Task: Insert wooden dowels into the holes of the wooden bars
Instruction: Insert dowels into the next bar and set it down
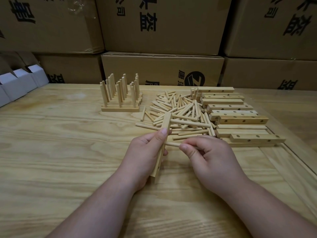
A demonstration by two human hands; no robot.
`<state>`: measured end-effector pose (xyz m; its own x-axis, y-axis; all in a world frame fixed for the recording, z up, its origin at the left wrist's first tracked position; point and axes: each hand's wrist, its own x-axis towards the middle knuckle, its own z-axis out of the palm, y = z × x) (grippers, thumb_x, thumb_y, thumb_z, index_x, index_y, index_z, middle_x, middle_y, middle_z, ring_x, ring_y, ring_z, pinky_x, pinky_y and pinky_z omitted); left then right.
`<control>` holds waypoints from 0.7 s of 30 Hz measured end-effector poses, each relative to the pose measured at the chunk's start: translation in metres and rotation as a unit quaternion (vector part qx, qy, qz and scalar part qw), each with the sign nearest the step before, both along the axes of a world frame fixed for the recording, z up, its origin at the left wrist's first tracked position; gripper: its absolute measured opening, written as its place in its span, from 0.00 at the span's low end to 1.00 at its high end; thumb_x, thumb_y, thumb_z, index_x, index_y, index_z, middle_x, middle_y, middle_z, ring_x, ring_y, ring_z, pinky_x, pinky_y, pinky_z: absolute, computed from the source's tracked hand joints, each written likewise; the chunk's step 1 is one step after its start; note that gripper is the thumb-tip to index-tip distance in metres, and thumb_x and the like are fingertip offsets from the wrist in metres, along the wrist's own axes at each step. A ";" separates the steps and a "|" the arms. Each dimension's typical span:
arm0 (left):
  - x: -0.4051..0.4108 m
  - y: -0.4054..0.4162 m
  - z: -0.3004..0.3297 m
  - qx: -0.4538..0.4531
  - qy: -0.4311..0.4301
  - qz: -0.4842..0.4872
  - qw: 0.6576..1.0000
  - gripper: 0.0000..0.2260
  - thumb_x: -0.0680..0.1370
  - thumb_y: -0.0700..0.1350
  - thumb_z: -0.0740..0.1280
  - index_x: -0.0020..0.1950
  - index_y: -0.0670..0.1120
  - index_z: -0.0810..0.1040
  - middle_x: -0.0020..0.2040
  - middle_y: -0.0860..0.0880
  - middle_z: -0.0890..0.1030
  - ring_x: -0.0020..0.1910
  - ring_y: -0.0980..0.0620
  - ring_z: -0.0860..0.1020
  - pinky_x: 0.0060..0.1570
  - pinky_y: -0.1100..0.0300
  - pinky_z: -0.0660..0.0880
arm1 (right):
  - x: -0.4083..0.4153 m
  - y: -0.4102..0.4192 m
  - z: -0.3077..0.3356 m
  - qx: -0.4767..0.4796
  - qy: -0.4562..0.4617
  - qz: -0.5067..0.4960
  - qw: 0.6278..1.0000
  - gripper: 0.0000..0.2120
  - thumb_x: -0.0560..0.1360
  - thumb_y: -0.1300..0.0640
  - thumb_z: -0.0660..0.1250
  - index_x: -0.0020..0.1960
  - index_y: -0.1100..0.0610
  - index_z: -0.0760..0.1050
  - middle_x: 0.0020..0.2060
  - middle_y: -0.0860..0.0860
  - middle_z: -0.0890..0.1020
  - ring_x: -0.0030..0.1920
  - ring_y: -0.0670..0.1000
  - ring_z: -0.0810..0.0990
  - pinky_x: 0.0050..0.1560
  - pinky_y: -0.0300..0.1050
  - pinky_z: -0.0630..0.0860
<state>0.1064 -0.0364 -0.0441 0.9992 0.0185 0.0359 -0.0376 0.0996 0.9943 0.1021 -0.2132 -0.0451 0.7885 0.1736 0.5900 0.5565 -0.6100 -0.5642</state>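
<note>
Pale round wooden dowel [172, 144], light and rigid, pinched near its outer end by the right hand [208, 156]; its tip meets the pale drilled wooden bar [163, 143] clasped by the left hand [145, 152]. Loose dowels [180, 114] at twelve o'clock.

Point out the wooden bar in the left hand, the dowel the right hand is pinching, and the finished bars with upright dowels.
Pale wooden bar [165, 127], head view, upper half above the thumb.
Round wooden dowel [172, 144], head view, exposed end beside the bar.
Finished bars with upright dowels [120, 109], head view, nearest base.
</note>
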 end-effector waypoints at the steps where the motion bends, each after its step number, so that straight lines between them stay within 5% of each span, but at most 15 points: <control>1: 0.000 0.000 0.000 0.002 -0.001 0.002 1.000 0.19 0.68 0.66 0.68 0.49 0.57 0.87 0.31 0.51 0.79 0.29 0.57 0.75 0.31 0.63 0.72 | 0.000 0.000 0.000 0.013 0.011 0.001 1.000 0.09 0.75 0.49 0.68 0.48 0.50 0.85 0.39 0.39 0.84 0.45 0.40 0.81 0.44 0.32 0.74; 7: 0.000 -0.002 0.001 0.002 -0.008 0.013 1.000 0.16 0.68 0.65 0.68 0.47 0.58 0.88 0.30 0.53 0.80 0.29 0.58 0.76 0.31 0.65 0.73 | -0.001 0.002 0.000 0.047 0.066 0.003 0.997 0.07 0.77 0.49 0.69 0.45 0.48 0.85 0.37 0.44 0.85 0.41 0.42 0.82 0.40 0.40 0.75; 15: 0.000 -0.003 -0.002 0.009 -0.025 0.023 0.999 0.18 0.68 0.66 0.68 0.50 0.59 0.87 0.32 0.57 0.82 0.30 0.59 0.77 0.33 0.66 0.73 | -0.001 0.001 0.003 0.090 0.135 0.026 0.986 0.09 0.77 0.51 0.70 0.40 0.42 0.83 0.33 0.48 0.84 0.35 0.45 0.81 0.35 0.35 0.74; 18: 0.000 -0.002 -0.001 0.003 -0.009 0.017 1.000 0.17 0.69 0.66 0.67 0.49 0.59 0.87 0.31 0.52 0.80 0.29 0.57 0.76 0.36 0.59 0.72 | -0.002 -0.001 0.003 0.044 0.100 0.010 0.994 0.04 0.76 0.48 0.70 0.45 0.40 0.83 0.38 0.42 0.84 0.43 0.41 0.81 0.42 0.34 0.75; 21: 0.000 -0.001 0.000 0.001 -0.001 0.004 1.000 0.18 0.69 0.65 0.67 0.49 0.57 0.88 0.30 0.50 0.79 0.29 0.57 0.75 0.32 0.62 0.73 | 0.000 -0.005 0.004 -0.067 0.033 0.008 0.997 0.10 0.77 0.44 0.68 0.53 0.47 0.84 0.38 0.39 0.79 0.42 0.41 0.78 0.42 0.39 0.75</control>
<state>0.1067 -0.0377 -0.0441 0.9989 0.0265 0.0379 -0.0404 0.0979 0.9944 0.1022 -0.2178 -0.0407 0.8210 0.2599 0.5083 0.5312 -0.6741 -0.5132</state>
